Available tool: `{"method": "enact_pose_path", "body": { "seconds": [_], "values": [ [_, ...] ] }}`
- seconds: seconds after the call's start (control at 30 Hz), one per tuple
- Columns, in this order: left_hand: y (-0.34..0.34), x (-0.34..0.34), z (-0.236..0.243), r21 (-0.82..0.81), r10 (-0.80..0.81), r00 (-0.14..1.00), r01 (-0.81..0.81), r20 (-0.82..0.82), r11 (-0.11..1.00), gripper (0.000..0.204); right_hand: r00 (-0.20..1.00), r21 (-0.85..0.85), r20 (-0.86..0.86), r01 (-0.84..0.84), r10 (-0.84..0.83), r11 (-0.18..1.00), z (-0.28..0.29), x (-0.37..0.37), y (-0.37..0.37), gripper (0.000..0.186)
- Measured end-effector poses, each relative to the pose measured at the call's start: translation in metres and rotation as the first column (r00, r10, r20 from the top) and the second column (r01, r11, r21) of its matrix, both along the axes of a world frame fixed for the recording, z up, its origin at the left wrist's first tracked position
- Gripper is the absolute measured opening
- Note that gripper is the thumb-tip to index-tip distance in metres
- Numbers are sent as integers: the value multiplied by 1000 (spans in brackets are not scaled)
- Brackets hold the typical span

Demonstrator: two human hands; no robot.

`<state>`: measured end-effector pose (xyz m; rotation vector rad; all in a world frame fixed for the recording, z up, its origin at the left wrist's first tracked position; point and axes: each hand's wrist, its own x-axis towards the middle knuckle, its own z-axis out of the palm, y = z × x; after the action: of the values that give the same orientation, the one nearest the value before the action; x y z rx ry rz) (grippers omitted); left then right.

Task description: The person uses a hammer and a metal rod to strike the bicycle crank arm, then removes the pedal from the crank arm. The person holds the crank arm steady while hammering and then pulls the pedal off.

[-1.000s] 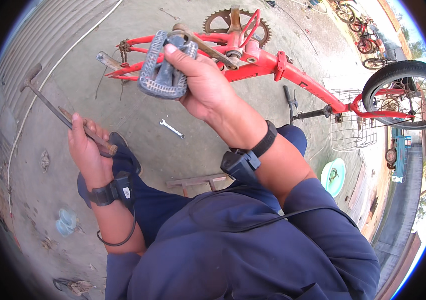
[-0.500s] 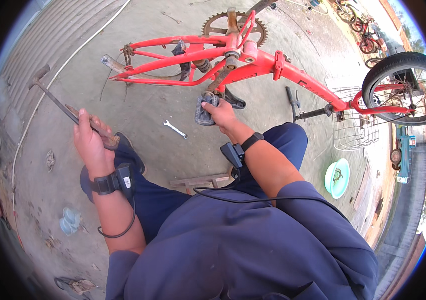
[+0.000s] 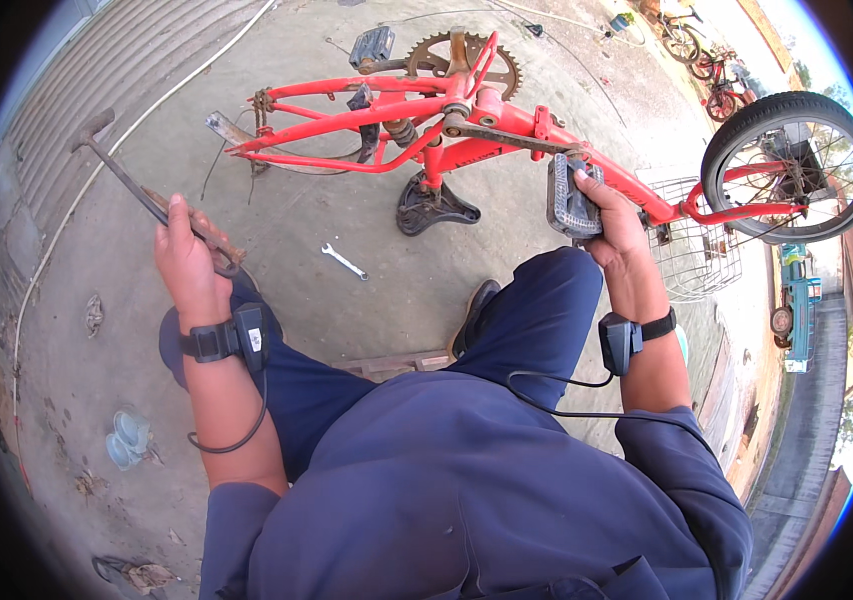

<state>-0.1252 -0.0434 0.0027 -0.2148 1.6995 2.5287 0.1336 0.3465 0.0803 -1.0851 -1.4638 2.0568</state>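
A red bicycle frame (image 3: 322, 125) is upside down in front of me, its saddle (image 3: 437, 215) on the ground. My right hand (image 3: 619, 222) grips the black pedal (image 3: 569, 200) at the end of the near crank arm (image 3: 512, 137), which points right along the frame. Beyond the frame show the toothed chainring (image 3: 514, 72) and the other pedal (image 3: 373, 47). At the left, clear of the bicycle, my left hand (image 3: 192, 270) is closed around a hammer (image 3: 119, 172), head up and away. A rusty brown piece lies against its handle, partly covered by my fingers.
A silver wrench (image 3: 345, 262) lies on the concrete between my feet and the bicycle. The raised front wheel (image 3: 722, 170) and wire basket (image 3: 702, 275) are at right. A pale hose (image 3: 72, 210) runs along the left. Other bicycles (image 3: 682, 45) stand far right.
My right hand has swung the pedal and crank rightward, from near the saddle to beside the frame's main tube. The far pedal has come into sight. My left hand keeps the hammer almost in place.
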Motion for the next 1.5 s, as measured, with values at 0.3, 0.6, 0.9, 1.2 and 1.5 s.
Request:
{"method": "enact_pose_path", "body": {
  "seconds": [0.3,0.6,0.9,1.2,1.5],
  "values": [
    [2,1,4,40,-15,1000,15,21,999,28,762,-158,-583,-447,282,880,23,-145,-122,22],
    [2,-4,3,49,-26,999,25,19,998,29,926,97,334,-220,176,971,-198,-181,-138,35],
    [5,-1,5,47,-56,998,55,15,997,29,979,25,183,-92,86,995,-80,6,4,24],
    [2,2,3,45,-52,999,52,-2,998,28,988,-92,-117,95,-105,991,36,-43,-44,40],
    [8,0,3,70,-61,998,59,23,996,28,866,-291,-489,-276,106,916,39,-111,-103,37]
  ]
}}
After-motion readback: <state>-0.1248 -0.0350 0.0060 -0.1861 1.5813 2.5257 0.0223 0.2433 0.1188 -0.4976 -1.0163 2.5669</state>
